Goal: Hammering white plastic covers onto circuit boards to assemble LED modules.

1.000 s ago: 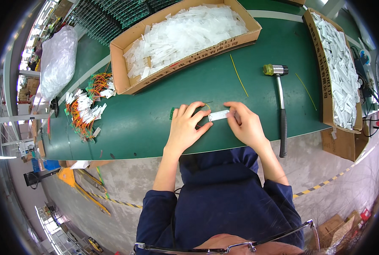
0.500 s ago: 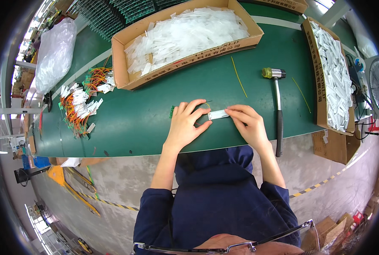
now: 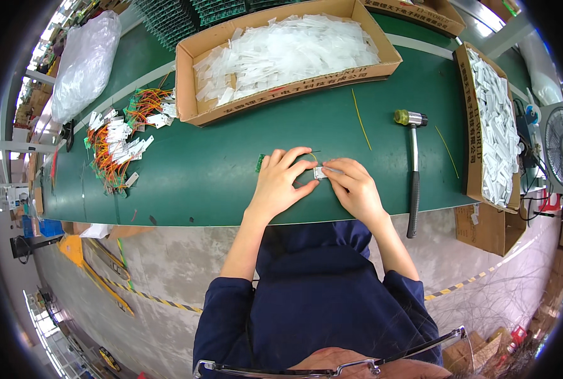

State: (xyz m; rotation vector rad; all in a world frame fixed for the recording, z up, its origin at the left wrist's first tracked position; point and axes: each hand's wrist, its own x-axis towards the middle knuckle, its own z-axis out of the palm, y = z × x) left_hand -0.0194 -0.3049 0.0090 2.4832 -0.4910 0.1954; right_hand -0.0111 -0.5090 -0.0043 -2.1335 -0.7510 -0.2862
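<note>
Close to the table's front edge, a small flat white plastic piece (image 3: 320, 173) lies between my two hands. My left hand (image 3: 280, 180) is curled, its thumb and index finger closed at the left end of the piece. From the other side, my right hand (image 3: 357, 188) pinches the same piece, and its fingers cover most of the length. A small green circuit board (image 3: 260, 163) shows partly from behind my left fingers. A thin wire (image 3: 314, 153) sticks out above the left fingertips; where it ends is hidden.
Beyond my hands stands a cardboard box (image 3: 294, 93) of clear plastic strips. At right are a mallet (image 3: 414, 164), loose yellow wires (image 3: 361, 119) and a box (image 3: 475, 136) of white pieces. Wired white pieces with green boards (image 3: 120, 148) are heaped at left.
My right hand has slid left along the white piece and now covers more of it. My left hand stays at its left end. The whole view has shifted slightly.
</note>
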